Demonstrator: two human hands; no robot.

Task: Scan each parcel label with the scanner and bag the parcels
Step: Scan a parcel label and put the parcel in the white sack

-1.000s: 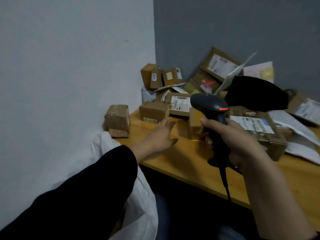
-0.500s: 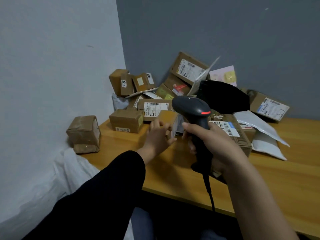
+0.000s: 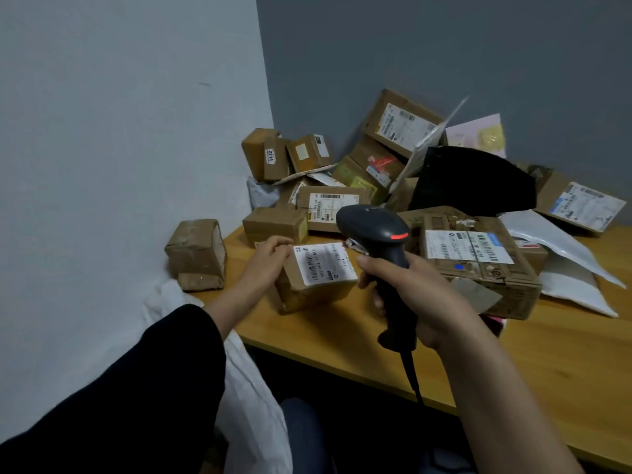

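Observation:
My left hand (image 3: 265, 265) grips a small brown parcel (image 3: 314, 289) by its left side, tilted so its white barcode label (image 3: 323, 263) faces up toward me. My right hand (image 3: 415, 292) is wrapped around the handle of a black barcode scanner (image 3: 378, 234), whose head sits just right of and above the label, a red light showing on its side. The scanner's cable (image 3: 412, 378) hangs down past the table's front edge. A white bag (image 3: 253, 398) hangs at the table's left end, below my left forearm.
A heap of labelled cardboard parcels (image 3: 331, 206) fills the wooden table's (image 3: 547, 364) back corner. A large flat box (image 3: 478, 265) lies right of the scanner, with white mailers (image 3: 567, 282) and a black bag (image 3: 472, 183) behind. A taped parcel (image 3: 198, 253) stands against the left wall.
My left hand took hold of the small parcel, pulled it toward me and turned its label upward. The scanner stayed in my right hand, close to the parcel.

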